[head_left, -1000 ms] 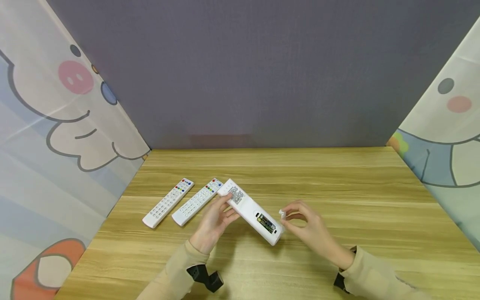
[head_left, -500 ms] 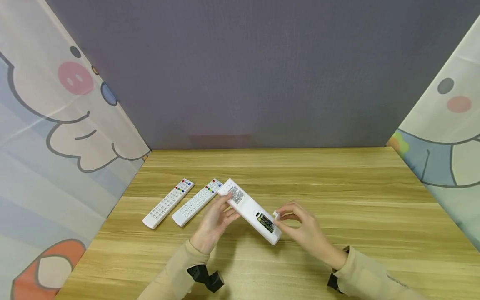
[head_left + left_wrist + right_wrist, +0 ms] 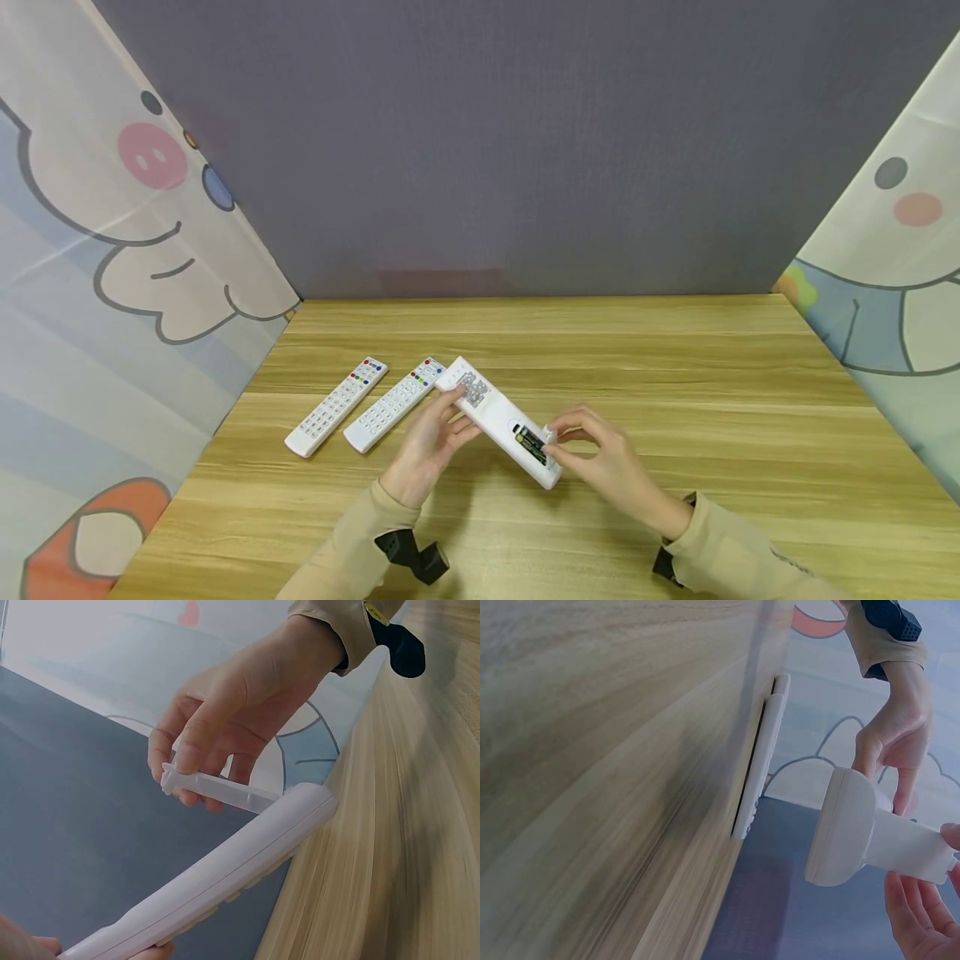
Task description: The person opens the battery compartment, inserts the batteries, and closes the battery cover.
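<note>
My left hand (image 3: 423,450) grips a white remote control (image 3: 495,421) by its far end, back side up and tilted above the table. Its battery compartment is uncovered and two dark batteries (image 3: 529,445) lie inside. My right hand (image 3: 600,450) pinches a small white battery cover (image 3: 221,789) between thumb and fingers. In the left wrist view the cover stands up at an angle from the remote, its lower edge right at the remote's near end. From the right wrist view, the cover (image 3: 911,846) juts out from the remote's back; the batteries are hidden there.
Two more white remotes lie button side up on the wooden table (image 3: 675,375), one at the left (image 3: 337,407) and another (image 3: 393,404) close by the held remote. A grey panel (image 3: 525,150) rises behind the table, with cartoon-printed curtains at both sides.
My right hand has moved left with the battery cover, bringing it from beside the remote to the compartment's end. The left hand and its remote have stayed nearly still.
</note>
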Tool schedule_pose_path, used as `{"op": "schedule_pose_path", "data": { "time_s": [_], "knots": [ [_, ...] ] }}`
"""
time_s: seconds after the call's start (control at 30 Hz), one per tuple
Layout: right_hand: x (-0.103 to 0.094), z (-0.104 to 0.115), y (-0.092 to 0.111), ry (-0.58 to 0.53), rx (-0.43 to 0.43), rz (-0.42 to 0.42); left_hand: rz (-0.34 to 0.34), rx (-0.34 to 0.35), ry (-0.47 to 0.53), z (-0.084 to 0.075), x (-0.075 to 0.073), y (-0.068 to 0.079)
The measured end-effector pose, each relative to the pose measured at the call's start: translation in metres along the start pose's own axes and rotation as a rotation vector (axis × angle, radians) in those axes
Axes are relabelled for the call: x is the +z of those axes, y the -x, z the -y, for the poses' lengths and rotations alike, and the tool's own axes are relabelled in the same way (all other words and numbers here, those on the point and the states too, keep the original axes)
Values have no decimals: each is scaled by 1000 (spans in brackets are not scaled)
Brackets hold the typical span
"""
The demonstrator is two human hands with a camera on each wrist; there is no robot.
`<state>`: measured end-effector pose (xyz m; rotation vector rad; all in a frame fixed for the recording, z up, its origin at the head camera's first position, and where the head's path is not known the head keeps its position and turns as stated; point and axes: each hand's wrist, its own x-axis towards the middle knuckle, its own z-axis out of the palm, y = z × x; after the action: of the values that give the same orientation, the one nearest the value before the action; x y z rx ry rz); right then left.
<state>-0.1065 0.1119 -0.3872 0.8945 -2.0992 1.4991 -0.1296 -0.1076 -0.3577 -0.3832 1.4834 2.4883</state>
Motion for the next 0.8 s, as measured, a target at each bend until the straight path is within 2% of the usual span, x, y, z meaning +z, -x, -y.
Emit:
{"op": "schedule_pose_path", "data": {
  "time_s": [0.17,0.33,0.47,0.63,0.8],
  "knots": [
    [1,-3,0,40,-54,13,6,4,1,0,0,1],
    [3,-5,-1,121,-155,38,1,6,21,0,2,2],
    [4,-5,-2,143,-181,74,-17,4,38,-1,3,2],
    [5,-6,-1,214,-182,121,-15,12,28,-1,3,2],
    [6,-6,1,258,-120,213,5,16,11,0,3,3]
  ]
}}
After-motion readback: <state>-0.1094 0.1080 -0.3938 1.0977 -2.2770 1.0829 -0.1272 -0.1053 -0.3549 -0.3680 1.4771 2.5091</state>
